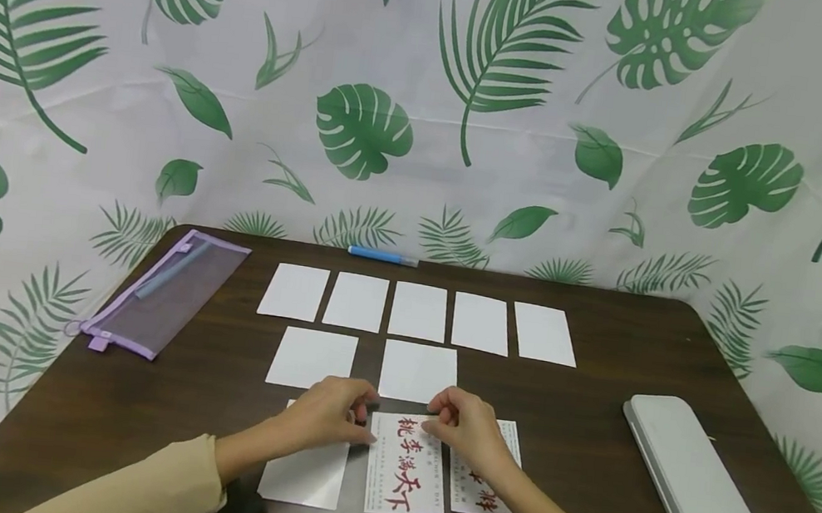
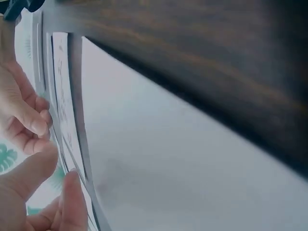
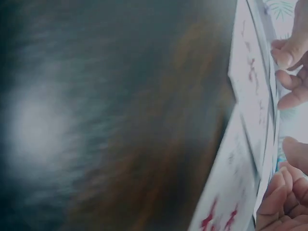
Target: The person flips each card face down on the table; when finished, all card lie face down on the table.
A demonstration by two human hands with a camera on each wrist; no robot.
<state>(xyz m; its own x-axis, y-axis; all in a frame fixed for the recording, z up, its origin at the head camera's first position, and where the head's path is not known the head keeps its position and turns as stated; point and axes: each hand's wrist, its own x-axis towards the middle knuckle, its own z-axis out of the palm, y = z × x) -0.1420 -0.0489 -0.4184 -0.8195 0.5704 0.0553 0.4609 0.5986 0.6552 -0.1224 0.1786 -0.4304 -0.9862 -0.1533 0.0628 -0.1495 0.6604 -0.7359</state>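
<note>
A white card with red Chinese characters [image 1: 406, 477] lies face up on the dark table in the front row. My left hand [image 1: 322, 418] is at its upper left corner, thumb and forefinger apart. Over its upper right part is my right hand [image 1: 471, 434], thumb and fingers loosely bent with a gap between them. Neither hand visibly grips a card. Another red-lettered card [image 1: 483, 498] lies at the right, partly covered by my right hand and wrist. A blank white card [image 1: 305, 475] lies to the left, under my left hand and forearm.
Two blank cards [image 1: 417, 372] lie behind the hands, with a row of several blank cards [image 1: 418, 312] farther back. A blue marker [image 1: 381, 255] lies at the far edge. A purple mesh pouch [image 1: 181, 299] is at left, a white laminator-like device [image 1: 702, 492] at right.
</note>
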